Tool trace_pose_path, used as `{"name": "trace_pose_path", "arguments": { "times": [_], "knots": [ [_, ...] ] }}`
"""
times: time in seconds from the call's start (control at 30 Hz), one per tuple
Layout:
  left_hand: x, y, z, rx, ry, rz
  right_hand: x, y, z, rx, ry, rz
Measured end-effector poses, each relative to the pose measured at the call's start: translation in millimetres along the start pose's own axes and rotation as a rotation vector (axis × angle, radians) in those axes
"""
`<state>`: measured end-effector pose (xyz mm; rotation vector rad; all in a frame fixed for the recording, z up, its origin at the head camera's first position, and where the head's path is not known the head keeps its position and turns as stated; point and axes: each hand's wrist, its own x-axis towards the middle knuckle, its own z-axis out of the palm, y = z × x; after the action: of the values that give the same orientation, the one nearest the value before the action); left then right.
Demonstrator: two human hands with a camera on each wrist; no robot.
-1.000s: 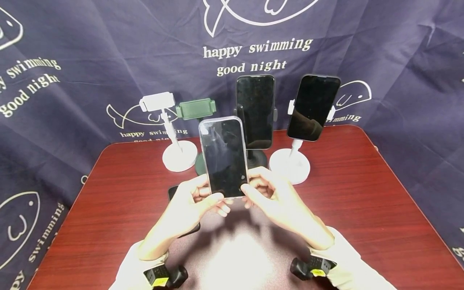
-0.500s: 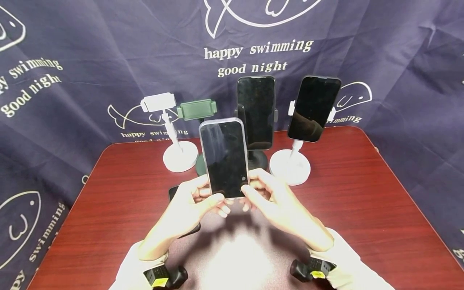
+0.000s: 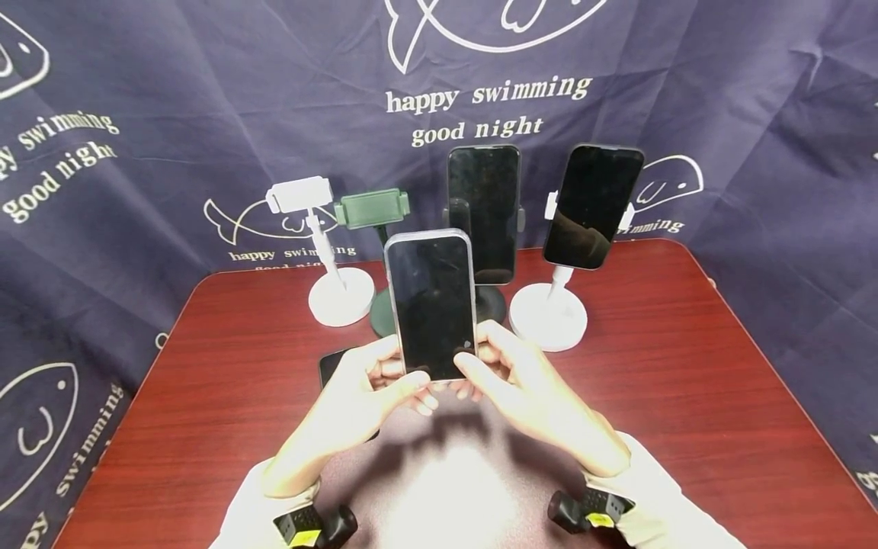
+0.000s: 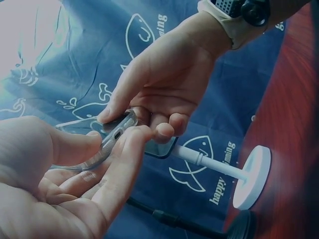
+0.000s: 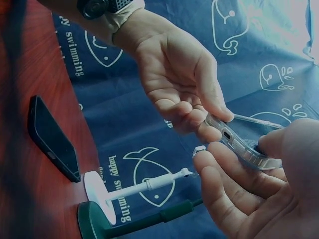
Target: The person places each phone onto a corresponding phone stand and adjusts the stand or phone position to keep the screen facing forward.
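- Pinching the clear-cased phone [image 3: 437, 305] low on both sides, with fingers of left hand [image 3: 358, 393] and right hand [image 3: 521, 381] part-curled, thumbs in front.
- Held above the surface [image 3: 686, 396], nearer than the green stand [image 3: 373, 209].
- Likely light, stiff, slick, breakable if dropped; best gripped by the edges.
- Clamped upright behind: one dark phone [image 3: 490, 206] on the black stand [image 3: 491, 306], another dark phone [image 3: 595, 206] on a white stand [image 3: 549, 324].

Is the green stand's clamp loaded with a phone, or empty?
Empty: in the head view, the green clamp is bare across its front. The clear-cased phone is in the left hand and right hand.
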<state>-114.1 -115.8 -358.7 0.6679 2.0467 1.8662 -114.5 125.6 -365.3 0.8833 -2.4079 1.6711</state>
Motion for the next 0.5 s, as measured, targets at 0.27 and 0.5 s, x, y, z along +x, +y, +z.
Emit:
{"name": "trace_pose_path", "arguments": {
  "times": [0.27,0.5],
  "knots": [
    [-0.7,-1.0,1.8,0.045,-0.019,-0.007,-0.8,-3.0,-2.8,0.028,0.035,0.048],
    [1.5,-2.7,1.9,0.028,-0.020,-0.004,0.4,-4.3,-6.5,0.059,0.060,0.063]
  ]
}}
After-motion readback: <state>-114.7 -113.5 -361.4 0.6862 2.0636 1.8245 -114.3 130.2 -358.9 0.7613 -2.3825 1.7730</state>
